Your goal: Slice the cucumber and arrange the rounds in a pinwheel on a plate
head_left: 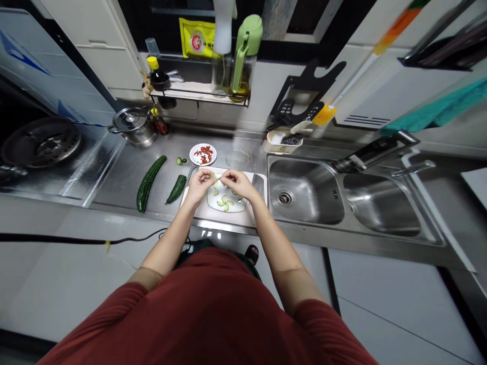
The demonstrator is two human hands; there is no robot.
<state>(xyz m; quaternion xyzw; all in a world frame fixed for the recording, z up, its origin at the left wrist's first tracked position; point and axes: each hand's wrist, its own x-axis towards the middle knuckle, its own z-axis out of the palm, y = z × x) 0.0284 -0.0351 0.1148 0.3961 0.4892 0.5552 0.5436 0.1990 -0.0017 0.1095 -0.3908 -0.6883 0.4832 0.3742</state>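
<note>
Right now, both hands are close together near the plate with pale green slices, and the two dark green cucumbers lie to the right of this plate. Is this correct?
One point is wrong: the long cucumber and the shorter cucumber lie to the left of the plate, as the head view shows. The left hand and right hand are indeed close together.

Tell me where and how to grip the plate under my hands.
Take the plate by opposite side rims, coming in low from both sides: left hand on the left, right hand on the right. Slices lie inside the rim, so a grip there would probably disturb them. It lies flat, and no handle shows.
</note>
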